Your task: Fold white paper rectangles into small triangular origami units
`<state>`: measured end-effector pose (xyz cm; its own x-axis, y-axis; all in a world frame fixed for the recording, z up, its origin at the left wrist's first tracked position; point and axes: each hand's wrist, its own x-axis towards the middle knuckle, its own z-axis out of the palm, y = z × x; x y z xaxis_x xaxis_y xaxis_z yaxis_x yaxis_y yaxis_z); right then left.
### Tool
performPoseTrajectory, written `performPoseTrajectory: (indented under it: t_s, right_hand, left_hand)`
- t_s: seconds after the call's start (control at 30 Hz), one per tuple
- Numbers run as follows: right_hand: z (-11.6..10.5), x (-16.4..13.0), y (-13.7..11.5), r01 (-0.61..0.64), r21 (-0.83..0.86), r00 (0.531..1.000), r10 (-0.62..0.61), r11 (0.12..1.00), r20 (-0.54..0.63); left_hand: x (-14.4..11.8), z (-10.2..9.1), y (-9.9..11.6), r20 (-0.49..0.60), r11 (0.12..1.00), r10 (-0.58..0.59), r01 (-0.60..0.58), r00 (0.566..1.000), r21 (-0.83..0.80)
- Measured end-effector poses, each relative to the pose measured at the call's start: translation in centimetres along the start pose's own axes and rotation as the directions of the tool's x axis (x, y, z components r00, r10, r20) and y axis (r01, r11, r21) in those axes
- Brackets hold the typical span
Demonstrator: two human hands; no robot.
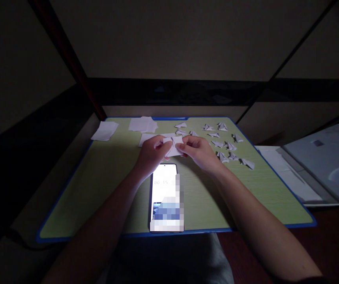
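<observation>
Small white paper piece, partly folded, sits pinched between both hands above the middle of the green, blue-edged lap board. Left hand curls its fingers shut on the paper's left side; right hand grips the right side the same way. Just below them lies a lit smartphone. Folded white paper triangles are scattered to the right, flat white paper slips at the far edge.

phone screen partly blurred, folder cut off right
</observation>
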<state>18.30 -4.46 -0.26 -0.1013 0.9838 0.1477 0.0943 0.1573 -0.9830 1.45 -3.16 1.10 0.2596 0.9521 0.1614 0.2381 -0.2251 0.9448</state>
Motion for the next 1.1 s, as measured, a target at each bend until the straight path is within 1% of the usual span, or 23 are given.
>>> performPoseTrajectory:
  t_s: [0.33,0.53,0.67,0.83,0.97,1.1]
  right_hand:
    - [0.1,0.0,-0.1,0.006,0.012,1.0,-0.007,1.0,0.007]
    - [0.3,0.0,0.0,-0.008,0.042,1.0,0.007,0.999,0.011]
    - [0.4,0.0,0.3,-0.002,0.055,1.0,0.001,0.998,0.019]
    - [0.5,0.0,0.2,-0.005,0.073,1.0,0.006,0.997,-0.002]
    - [0.6,-0.1,-0.3,-0.037,0.073,0.998,0.04,0.997,-0.04]
    - [0.6,-0.2,-0.7,-0.063,0.067,0.996,0.067,0.996,-0.052]
  left_hand:
    - [0.2,0.0,-0.3,-0.023,0.999,0.03,-0.03,0.999,0.015]
    - [0.2,-0.1,-0.3,-0.075,0.996,0.08,-0.077,0.994,0.047]
    - [0.1,-0.1,-0.2,-0.067,0.997,0.072,-0.07,0.995,0.042]
    - [0.1,-0.1,-0.1,-0.069,0.995,0.079,-0.075,0.994,0.068]
    - [0.1,-0.1,-0.3,-0.06,0.993,0.103,-0.098,0.993,0.072]
    - [0.2,-0.1,-0.4,-0.055,0.993,0.108,-0.105,0.993,0.061]
